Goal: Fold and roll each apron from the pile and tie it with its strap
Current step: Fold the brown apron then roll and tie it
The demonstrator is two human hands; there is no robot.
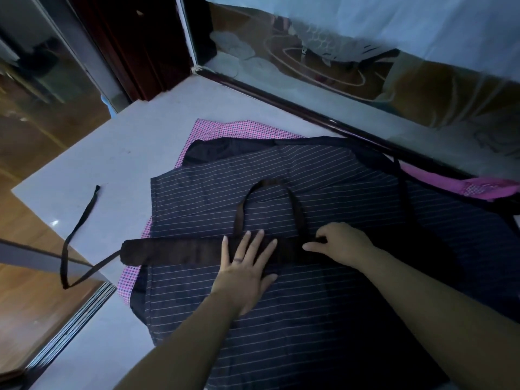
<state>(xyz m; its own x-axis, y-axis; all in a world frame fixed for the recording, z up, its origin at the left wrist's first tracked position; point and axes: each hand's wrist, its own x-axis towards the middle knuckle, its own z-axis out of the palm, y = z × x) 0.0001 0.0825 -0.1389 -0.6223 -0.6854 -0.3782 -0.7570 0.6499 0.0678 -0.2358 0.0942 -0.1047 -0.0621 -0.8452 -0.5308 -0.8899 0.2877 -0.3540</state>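
Striped apron, folding stage: left hand flat upon it; right hand apparently pinching dark band; rolling next.

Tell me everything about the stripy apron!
The stripy apron is dark cloth with thin pale stripes, spread flat over a pink apron on the table. Its neck loop lies on it. A dark band crosses it; a long strap trails left. The left hand presses it flat; the right hand pinches the band.

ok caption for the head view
The left hand presses the striped apron flat; the right hand pinches its dark band.
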